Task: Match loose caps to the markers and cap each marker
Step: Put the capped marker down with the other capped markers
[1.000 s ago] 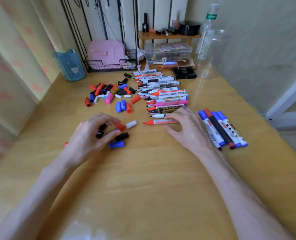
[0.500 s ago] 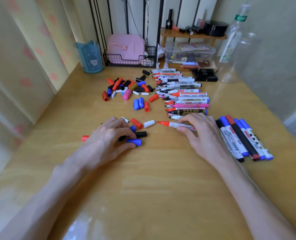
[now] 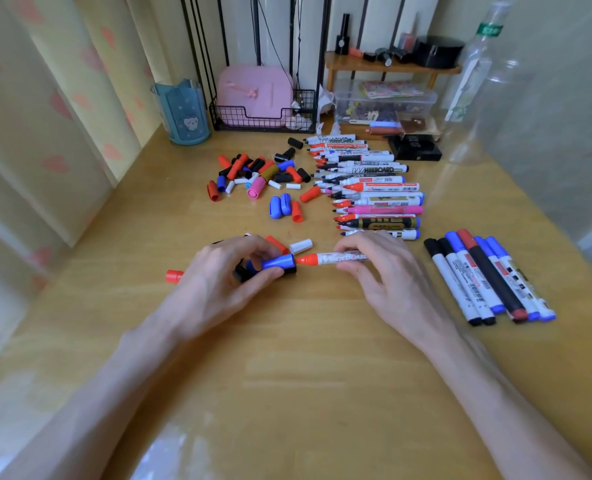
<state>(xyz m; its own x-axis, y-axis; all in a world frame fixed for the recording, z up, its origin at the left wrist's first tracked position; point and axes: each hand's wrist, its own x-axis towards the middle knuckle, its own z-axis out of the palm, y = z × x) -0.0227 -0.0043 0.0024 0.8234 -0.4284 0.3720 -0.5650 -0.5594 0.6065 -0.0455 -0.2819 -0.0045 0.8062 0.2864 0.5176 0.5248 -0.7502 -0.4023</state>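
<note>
Marker (image 3: 332, 258) lies crosswise at mid tabletop (image 3: 287, 358), red tip pointing left, pinched in the right hand (image 3: 384, 282). Left hand (image 3: 214, 282) grips a blue cap (image 3: 277, 263) right at that tip, axes lined up, though the colours look mismatched.

Red-tipped white marker (image 3: 336, 258): uncapped, lying level, tip pointing left, gripped by the right hand (image 3: 388, 275).
Blue plastic cap (image 3: 276, 262): pinched in the left hand (image 3: 218, 285), just beside the red tip, not on it.
Loose cap pile (image 3: 253, 174): red, black, blue, white and pink, scattered on the counter (image 3: 287, 358).
Uncapped marker row (image 3: 374, 188): side by side, tips left.
Capped markers (image 3: 488, 278): six together, far right.
</note>
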